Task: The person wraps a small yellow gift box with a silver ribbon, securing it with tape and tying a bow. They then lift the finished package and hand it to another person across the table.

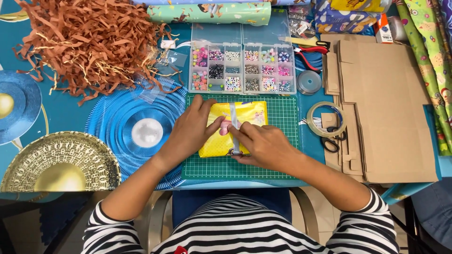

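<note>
two hands point(193, 129) point(263, 146) on one yellow parcel point(249, 115), one ribbon point(234, 123)

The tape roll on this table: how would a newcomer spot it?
Start at the green cutting mat under the hands. Just off its right edge, beside the flat brown cardboard, lies the tape roll. It is a clear open ring, unlike the black-handled scissors just below it.

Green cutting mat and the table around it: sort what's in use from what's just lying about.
In use: flat yellow wrapped parcel, silver ribbon strip, left hand, right hand, green cutting mat.

Lying about: clear bead organiser box, brown shredded paper, clear tape roll, black scissors, flattened cardboard box.
</note>
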